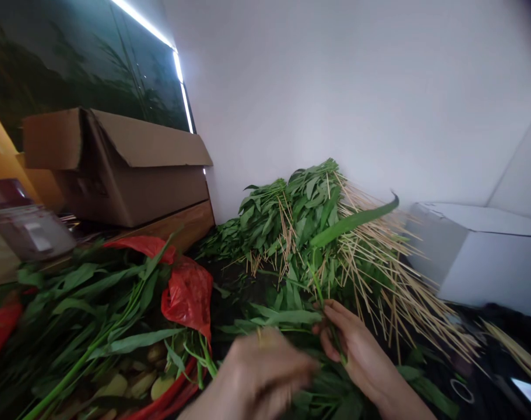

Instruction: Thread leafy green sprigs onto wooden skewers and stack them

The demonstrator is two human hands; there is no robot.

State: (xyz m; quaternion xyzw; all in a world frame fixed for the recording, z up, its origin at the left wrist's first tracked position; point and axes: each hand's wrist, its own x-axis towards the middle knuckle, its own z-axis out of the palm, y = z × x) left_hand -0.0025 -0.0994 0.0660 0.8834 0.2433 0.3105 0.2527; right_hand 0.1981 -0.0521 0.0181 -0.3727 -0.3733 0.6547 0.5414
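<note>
My right hand [357,350] pinches a green stem [318,286] with a long curved leaf [355,224] at its top, held upright near the lower centre. To its left, my left hand [265,370] is smeared by motion, its fingers bent downward and too blurred to read. Loose green leaves [291,318] lie just beyond and beneath both hands. Behind them leans a large heap of leaf bundles [311,195] threaded on thin wooden sticks [400,291], against the wall.
A red plastic bag [189,294] with leafy stalks [99,303] fills the lower left. Beyond it stand an open cardboard box [138,189] and a pale container [33,230]. At the right are a white box [492,262], a ring [461,391] and a lit screen [530,394].
</note>
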